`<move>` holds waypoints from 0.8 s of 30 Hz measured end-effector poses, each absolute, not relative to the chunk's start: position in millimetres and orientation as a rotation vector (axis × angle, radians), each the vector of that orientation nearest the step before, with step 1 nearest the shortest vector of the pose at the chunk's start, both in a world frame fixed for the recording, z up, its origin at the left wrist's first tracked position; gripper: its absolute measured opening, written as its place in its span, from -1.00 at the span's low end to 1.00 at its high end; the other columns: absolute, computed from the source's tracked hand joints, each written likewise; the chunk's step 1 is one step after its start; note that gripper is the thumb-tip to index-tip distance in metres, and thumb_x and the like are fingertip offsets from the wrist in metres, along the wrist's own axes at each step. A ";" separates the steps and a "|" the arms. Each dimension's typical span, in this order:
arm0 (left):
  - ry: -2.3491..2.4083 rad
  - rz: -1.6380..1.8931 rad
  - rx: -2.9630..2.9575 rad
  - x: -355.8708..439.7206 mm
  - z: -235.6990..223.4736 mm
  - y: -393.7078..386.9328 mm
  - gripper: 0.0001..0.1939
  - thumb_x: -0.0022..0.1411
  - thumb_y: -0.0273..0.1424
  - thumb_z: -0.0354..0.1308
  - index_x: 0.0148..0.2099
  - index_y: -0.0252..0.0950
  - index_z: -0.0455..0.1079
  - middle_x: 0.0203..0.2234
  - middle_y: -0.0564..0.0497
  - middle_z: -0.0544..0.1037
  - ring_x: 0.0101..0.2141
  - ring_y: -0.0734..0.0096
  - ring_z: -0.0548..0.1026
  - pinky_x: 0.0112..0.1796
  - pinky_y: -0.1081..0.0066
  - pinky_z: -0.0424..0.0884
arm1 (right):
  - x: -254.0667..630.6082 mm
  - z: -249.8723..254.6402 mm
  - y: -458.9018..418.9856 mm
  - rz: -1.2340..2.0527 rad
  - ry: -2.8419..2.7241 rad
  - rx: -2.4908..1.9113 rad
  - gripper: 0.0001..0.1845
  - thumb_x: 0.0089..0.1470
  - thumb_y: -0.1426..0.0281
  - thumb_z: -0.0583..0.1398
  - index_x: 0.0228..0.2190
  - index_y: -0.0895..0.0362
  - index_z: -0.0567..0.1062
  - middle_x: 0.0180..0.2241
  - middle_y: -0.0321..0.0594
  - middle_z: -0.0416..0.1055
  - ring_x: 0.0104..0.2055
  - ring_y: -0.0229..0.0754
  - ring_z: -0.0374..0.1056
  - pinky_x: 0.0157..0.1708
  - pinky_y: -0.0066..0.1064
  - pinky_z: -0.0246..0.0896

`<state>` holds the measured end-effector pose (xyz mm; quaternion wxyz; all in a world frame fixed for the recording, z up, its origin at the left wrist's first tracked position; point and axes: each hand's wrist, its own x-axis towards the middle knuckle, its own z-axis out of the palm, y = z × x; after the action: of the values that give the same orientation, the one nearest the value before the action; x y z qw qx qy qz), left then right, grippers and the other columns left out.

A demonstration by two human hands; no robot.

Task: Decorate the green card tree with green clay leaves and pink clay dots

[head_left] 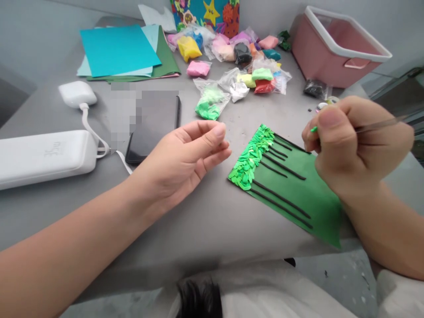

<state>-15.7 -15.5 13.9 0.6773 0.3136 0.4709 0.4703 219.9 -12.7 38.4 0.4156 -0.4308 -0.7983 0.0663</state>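
My left hand (pixel 195 152) is over the table left of the green sheet, thumb and fingertips pinched together; whatever they may hold is hidden. My right hand (pixel 356 141) is closed above the sheet's right side around a thin, see-through tool (pixel 380 125) whose end sticks out to the right. A small bit of bright green clay (pixel 314 129) shows by its fingertips. Beneath lies the green sheet (pixel 291 194), its left end covered with small green clay leaves (pixel 250 159). Several thin black clay strips (pixel 281 203) run from the leaves across it.
Bags of coloured clay (pixel 228 48) spread along the back, with a bag of green clay (pixel 212 101) closer. A pink bin (pixel 331 57) stands back right. Coloured sheets (pixel 119 51), a phone (pixel 154 128), a white power bank (pixel 49 154) and a white case (pixel 77 93) lie left.
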 end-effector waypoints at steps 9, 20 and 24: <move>1.050 1.106 0.342 -13.4 23.1 -8.5 -0.81 0.42 -0.57 0.00 -0.21 -0.37 0.43 -0.52 0.07 0.43 -0.63 0.67 0.29 -0.60 0.62 0.26 | 213.3 32.4 -17.5 0.106 -1.848 -1.152 -0.93 0.22 0.37 0.30 -0.23 -0.03 0.59 -0.23 -0.28 0.65 -0.44 -0.18 0.46 -0.47 -0.21 0.38; 1.080 1.020 0.414 -14.1 24.3 -12.4 -0.84 0.38 -0.56 0.02 -0.17 -0.43 0.43 -0.50 0.04 0.41 -0.63 0.63 0.23 -0.65 0.61 0.19 | 217.7 21.0 -7.5 0.094 -1.987 -0.897 -0.77 0.17 0.47 0.34 -0.14 -0.04 0.67 -0.31 -0.35 0.68 -0.41 -0.21 0.56 -0.44 -0.34 0.45; 1.072 0.991 0.439 -12.2 22.9 -13.5 -0.87 0.34 -0.59 0.05 -0.20 -0.42 0.44 -0.53 0.05 0.42 -0.63 0.62 0.24 -0.65 0.60 0.20 | 219.7 25.0 -9.4 -0.016 -2.036 -0.901 -0.84 0.06 0.45 0.43 -0.28 0.00 0.66 -0.42 -0.38 0.64 -0.51 -0.28 0.46 -0.54 -0.40 0.30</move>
<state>-12.2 -13.5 22.9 0.7232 0.1990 0.4856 0.4490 219.7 -9.4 25.0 0.4419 -0.3631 -0.8203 -0.0066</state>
